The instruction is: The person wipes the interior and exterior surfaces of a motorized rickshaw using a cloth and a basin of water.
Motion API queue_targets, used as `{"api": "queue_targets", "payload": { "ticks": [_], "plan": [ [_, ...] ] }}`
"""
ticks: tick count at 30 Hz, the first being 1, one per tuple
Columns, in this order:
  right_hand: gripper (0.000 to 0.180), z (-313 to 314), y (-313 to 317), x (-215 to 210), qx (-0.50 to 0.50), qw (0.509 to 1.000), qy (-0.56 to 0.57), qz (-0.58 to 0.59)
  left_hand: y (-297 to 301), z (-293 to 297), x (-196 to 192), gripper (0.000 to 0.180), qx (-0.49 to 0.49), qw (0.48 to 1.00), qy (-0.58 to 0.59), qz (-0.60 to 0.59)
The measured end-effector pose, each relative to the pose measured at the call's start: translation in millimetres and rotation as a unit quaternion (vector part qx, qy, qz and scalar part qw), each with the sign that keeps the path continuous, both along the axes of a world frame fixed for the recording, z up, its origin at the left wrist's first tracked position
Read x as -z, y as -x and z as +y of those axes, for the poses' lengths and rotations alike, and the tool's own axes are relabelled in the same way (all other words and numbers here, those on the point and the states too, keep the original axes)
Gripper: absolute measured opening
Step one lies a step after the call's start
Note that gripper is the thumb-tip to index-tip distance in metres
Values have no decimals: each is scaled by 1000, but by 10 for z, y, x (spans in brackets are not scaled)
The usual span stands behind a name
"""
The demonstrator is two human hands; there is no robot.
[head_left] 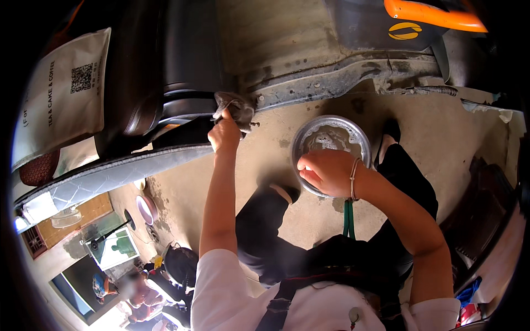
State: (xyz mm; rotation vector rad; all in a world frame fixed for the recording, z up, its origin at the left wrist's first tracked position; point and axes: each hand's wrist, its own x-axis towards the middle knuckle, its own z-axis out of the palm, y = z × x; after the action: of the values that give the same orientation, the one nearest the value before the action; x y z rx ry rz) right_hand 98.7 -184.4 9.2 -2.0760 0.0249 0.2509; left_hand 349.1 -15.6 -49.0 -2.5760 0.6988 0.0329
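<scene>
Left hand clamps the rag at eleven o'clock — likely limp, best bunched mid-cloth — right hand curled closed over the basin, three o'clock.

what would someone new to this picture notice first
Probably the round metal basin of foamy water on the floor, right of centre, with the person's right hand over its near side. Next, the left hand at a grey-brown cloth, left of the basin and farther up. The bright orange bar at the upper right also stands out.
</scene>
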Motion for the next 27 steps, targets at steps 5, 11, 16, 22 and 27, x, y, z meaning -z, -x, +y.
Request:
{"api": "queue_targets", "payload": {
  "ticks": [5,11,16,22,27],
  "plan": [
    [22,21,61,98,-9,1000,22,20,166,-110,422,43,-9,992,23,124],
    [22,97,-60,23,-16,998,7,55,440,-162,363,36,-146,925,92,340],
    [54,66,-101,75,90,990,42,-100,1081,-100,-437,25,-254,681,438,529],
    [83,146,-351,54,-29,965,-258,-43,1348,455,-518,40,-235,210,622,717],
    [43,218,-309,700,108,987,-112,-49,1331,560,-565,48,-169,561,650,484]
  ]
}}
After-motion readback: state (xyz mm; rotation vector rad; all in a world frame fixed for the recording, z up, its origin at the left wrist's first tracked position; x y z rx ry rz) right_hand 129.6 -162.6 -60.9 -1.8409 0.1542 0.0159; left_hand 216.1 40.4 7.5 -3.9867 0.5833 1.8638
